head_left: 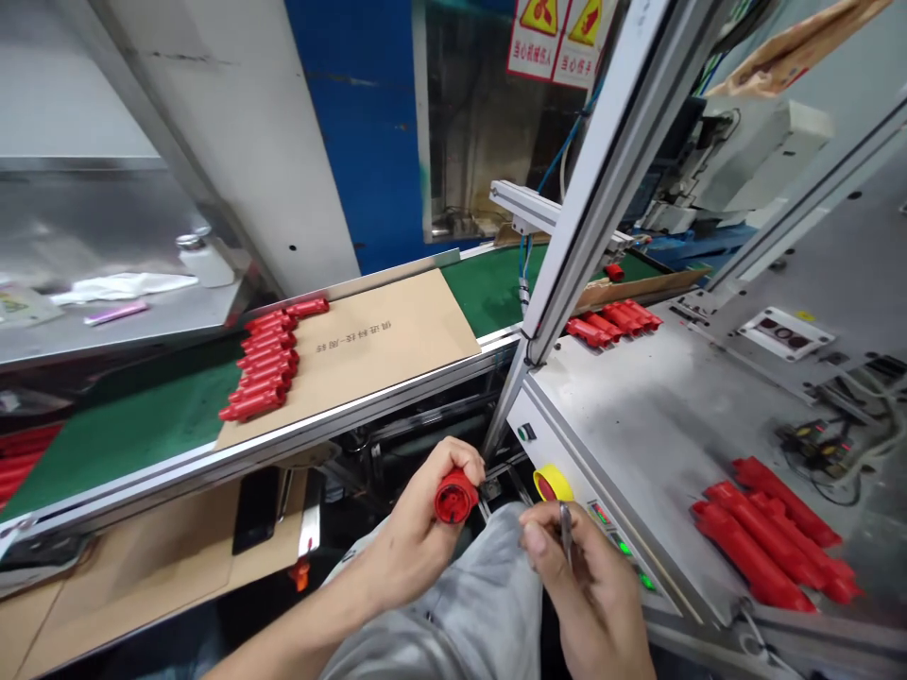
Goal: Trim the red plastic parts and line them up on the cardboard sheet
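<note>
My left hand (425, 524) is wrapped round a red plastic tubular part (455, 498), its round open end turned toward me with dark shapes inside. My right hand (588, 586) pinches a thin silvery metal tool (565, 529) between thumb and fingers, apart from the red part; the tool's full shape is hidden by the fingers. Both hands are above my lap. Similar red tubular parts (262, 354) lie in a row on a cardboard sheet (389, 349) on the conveyor.
The green conveyor belt (156, 397) runs across beyond my hands. On the machine table (624, 425) at right lie more red parts (772, 538) in two groups. An aluminium post (595, 170) rises near my right hand, beside a yellow-ringed button (553, 484). A phone (255, 510) lies below the conveyor.
</note>
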The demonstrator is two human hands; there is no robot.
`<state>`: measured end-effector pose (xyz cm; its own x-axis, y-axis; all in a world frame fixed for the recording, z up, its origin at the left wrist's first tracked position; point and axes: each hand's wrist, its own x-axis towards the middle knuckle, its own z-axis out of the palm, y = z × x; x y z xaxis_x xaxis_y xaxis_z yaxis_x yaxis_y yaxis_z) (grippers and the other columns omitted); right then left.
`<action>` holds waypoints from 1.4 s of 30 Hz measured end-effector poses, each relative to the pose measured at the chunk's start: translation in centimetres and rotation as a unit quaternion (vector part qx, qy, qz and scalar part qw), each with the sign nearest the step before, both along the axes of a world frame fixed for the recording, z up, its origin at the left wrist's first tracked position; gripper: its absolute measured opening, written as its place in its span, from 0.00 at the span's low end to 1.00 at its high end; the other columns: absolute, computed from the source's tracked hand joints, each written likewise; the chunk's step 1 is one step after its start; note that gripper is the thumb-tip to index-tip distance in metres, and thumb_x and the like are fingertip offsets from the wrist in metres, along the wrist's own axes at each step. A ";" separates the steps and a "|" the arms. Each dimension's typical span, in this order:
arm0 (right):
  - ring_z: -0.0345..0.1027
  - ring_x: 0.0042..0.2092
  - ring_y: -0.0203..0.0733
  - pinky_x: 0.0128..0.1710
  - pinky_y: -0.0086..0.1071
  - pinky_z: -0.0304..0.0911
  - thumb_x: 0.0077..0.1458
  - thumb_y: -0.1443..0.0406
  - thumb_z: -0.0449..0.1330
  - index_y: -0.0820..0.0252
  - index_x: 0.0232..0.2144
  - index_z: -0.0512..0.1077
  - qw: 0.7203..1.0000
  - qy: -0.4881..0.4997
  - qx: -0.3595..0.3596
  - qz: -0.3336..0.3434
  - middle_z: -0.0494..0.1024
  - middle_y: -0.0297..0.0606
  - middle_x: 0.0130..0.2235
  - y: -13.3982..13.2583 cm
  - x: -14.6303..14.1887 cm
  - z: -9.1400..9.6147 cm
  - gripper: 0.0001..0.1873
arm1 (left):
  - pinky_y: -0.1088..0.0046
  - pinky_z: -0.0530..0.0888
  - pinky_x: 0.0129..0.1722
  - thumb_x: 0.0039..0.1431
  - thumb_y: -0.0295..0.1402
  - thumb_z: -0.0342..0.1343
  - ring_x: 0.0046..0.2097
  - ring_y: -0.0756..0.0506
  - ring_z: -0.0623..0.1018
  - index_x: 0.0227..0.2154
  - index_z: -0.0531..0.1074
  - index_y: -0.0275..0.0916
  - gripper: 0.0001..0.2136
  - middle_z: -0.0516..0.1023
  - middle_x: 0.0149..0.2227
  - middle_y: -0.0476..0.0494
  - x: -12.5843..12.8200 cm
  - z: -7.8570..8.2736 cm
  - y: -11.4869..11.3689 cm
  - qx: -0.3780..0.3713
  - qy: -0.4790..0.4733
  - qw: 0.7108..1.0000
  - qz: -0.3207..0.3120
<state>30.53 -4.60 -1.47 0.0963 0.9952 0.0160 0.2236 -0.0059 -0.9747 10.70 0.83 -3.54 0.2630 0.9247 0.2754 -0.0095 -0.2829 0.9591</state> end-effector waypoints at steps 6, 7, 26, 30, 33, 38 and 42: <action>0.68 0.26 0.38 0.28 0.31 0.66 0.63 0.45 0.66 0.57 0.42 0.85 0.996 0.060 -0.025 0.065 0.78 0.35 0.27 1.9 -2.7 3.1 0.23 | 0.66 0.66 0.36 0.50 0.18 0.58 0.37 0.45 0.69 0.36 0.63 0.44 0.16 0.70 0.37 0.49 -0.6 0.6 -0.5 0.013 0.071 0.995 0.074; 0.66 0.25 0.37 0.26 0.31 0.64 0.63 0.45 0.66 0.57 0.44 0.85 0.995 0.059 -0.026 0.078 0.79 0.35 0.27 2.1 -2.9 3.2 0.23 | 0.66 0.66 0.35 0.51 0.19 0.59 0.35 0.46 0.68 0.35 0.62 0.44 0.15 0.70 0.36 0.49 -0.8 0.7 -0.5 0.017 0.085 0.993 0.083; 0.69 0.26 0.37 0.27 0.30 0.66 0.61 0.58 0.64 0.57 0.34 0.83 0.994 -0.009 0.035 0.107 0.81 0.35 0.27 4.8 -5.2 0.4 0.11 | 0.66 0.66 0.35 0.59 0.22 0.54 0.36 0.44 0.70 0.35 0.61 0.43 0.09 0.70 0.35 0.47 -1.1 1.1 -0.3 0.097 0.208 0.964 0.137; 0.73 0.29 0.37 0.28 0.28 0.67 0.65 0.59 0.64 0.54 0.39 0.85 0.992 0.007 0.083 0.093 0.82 0.35 0.30 4.0 -5.3 0.6 0.10 | 0.65 0.67 0.35 0.57 0.21 0.56 0.37 0.44 0.70 0.36 0.63 0.44 0.11 0.71 0.36 0.48 -1.3 0.9 -0.1 0.098 0.213 0.961 0.149; 0.74 0.31 0.38 0.30 0.29 0.69 0.65 0.55 0.66 0.53 0.40 0.85 0.995 0.051 0.079 0.020 0.82 0.36 0.31 2.5 -5.1 0.8 0.11 | 0.65 0.67 0.36 0.53 0.17 0.56 0.38 0.43 0.70 0.37 0.63 0.43 0.15 0.71 0.37 0.48 -1.5 0.8 -0.1 0.106 0.212 0.958 0.161; 0.64 0.26 0.34 0.26 0.29 0.60 0.61 0.49 0.71 0.58 0.37 0.84 0.984 0.165 -0.061 0.034 0.77 0.35 0.25 1.6 -5.1 0.9 0.18 | 0.62 0.71 0.45 0.50 0.11 0.55 0.47 0.41 0.71 0.46 0.72 0.42 0.24 0.72 0.44 0.43 -1.5 0.3 0.3 0.191 0.246 0.930 0.193; 0.59 0.25 0.31 0.25 0.29 0.55 0.62 0.50 0.71 0.60 0.38 0.83 0.971 0.211 -0.075 0.085 0.77 0.34 0.26 2.4 -5.2 -0.4 0.18 | 0.56 0.71 0.51 0.60 0.13 0.58 0.51 0.37 0.70 0.55 0.76 0.42 0.24 0.73 0.46 0.39 -1.4 -0.4 0.6 0.266 0.283 0.891 0.234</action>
<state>25.33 -2.19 -1.89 -0.1026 0.9854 -0.1359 -0.1853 -0.1532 -0.9707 9.25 1.42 -3.90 0.1181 0.7482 0.6528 0.6715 -0.5445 0.5026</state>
